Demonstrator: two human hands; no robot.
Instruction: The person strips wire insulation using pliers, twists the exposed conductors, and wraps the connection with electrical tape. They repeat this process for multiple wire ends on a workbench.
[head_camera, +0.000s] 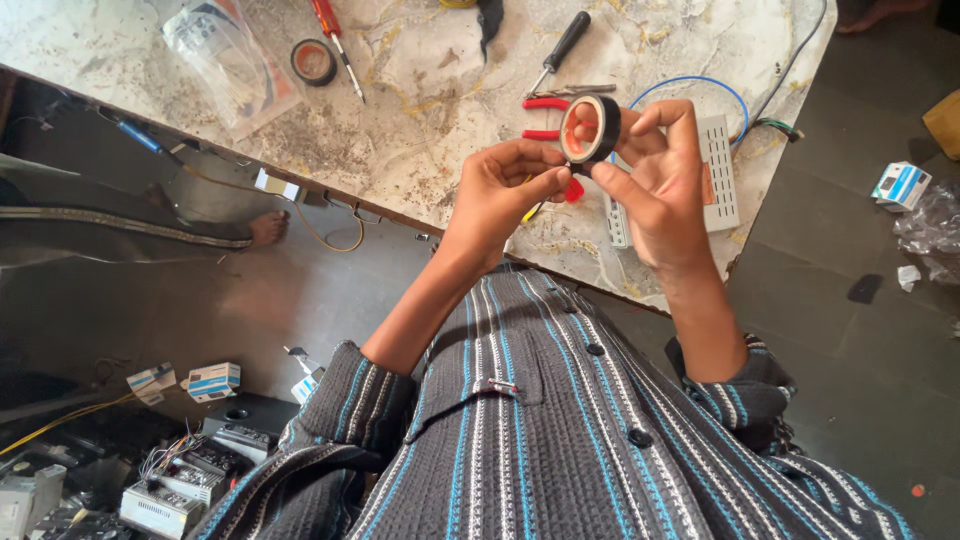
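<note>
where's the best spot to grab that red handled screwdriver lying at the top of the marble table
Probably by the red plastic handle of the red-handled screwdriver, coming from above with fingers across it. It lies flat on the stained marble table, handle toward the far edge, thin metal shaft pointing toward the person. The second black tape roll lies close on one side, so pinch nearer the handle's far end.

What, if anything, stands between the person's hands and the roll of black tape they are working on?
Nothing visible does. The right hand holds the roll of black tape above the table, and the left hand touches its lower edge with its fingertips.
</note>
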